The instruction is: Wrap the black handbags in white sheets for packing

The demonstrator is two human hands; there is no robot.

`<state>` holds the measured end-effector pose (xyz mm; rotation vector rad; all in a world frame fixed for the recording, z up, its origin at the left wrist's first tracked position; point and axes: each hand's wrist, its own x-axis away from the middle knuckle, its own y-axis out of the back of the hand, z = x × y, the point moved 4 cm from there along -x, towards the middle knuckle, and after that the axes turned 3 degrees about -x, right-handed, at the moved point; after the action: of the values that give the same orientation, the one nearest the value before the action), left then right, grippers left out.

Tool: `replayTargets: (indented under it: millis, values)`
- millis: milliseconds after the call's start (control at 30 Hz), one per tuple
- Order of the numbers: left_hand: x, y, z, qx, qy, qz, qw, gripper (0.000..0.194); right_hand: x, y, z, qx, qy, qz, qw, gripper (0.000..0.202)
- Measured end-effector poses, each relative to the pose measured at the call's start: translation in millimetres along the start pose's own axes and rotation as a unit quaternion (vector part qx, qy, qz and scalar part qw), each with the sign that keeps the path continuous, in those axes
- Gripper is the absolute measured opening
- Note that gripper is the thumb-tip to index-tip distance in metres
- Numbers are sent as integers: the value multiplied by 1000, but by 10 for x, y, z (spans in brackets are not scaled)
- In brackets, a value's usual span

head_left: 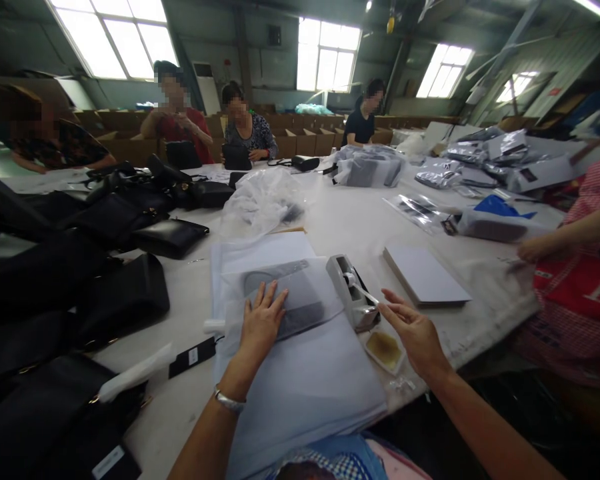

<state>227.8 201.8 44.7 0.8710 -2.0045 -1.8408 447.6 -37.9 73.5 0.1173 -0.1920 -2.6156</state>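
Note:
My left hand point(264, 320) lies flat with fingers spread on a dark bag point(300, 308) covered by translucent white wrapping. Beneath it is a stack of thin white sheets point(315, 373). To the right stands a grey tape dispenser point(349, 293). My right hand point(413, 330) pinches the end of a strip of clear tape point(365, 291) that stretches from the dispenser's roll. A black tag point(193, 357) sits left of the wrapped bag. A small dish with a yellowish pad point(385, 350) is just below the dispenser.
Many black bags point(125, 293) fill the left side. A white stack of boards point(425, 275) lies right of the dispenser. Crumpled plastic point(265, 200) and silvery packets point(480, 157) are farther back. People work across the table; a person in red check point(590, 267) stands at the right edge.

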Motion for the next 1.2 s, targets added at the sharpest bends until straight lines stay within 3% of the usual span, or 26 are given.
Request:
replayTargets:
  millis: [200, 333, 433, 500, 633, 767, 933, 1067, 1200]
  values:
    - [8, 11, 2, 7, -6, -5, 1000, 46, 283, 40, -314, -97, -177, 43, 978, 44]
    - [8, -4, 9, -2, -3, 5, 1000, 45, 175, 90, -501, -41, -181, 68, 980, 43]
    - [5, -15, 20, -4, -2, 3, 1000, 45, 3, 209, -486, 127, -86, 69, 986, 39]
    - [3, -13, 23, -4, -3, 3, 1000, 45, -91, 292, -404, 266, 22, 81, 960, 31]
    - [-6, 19, 15, -7, -10, 10, 1000, 45, -173, 398, -115, 459, 235, 124, 848, 26]
    - [-29, 72, 42, 7, -12, 11, 1000, 47, -266, 309, 313, 497, 368, 216, 756, 31]
    - [-64, 167, 180, 99, -17, 4, 995, 53, -506, -234, 729, 453, 386, 348, 724, 28]
    - [-82, 213, 401, 171, 40, -6, 984, 54, -598, -960, 945, 370, 392, 432, 723, 25]
    - [-89, 170, 630, 221, 86, -26, 971, 56, -577, -1758, 1101, 296, 428, 516, 680, 27]
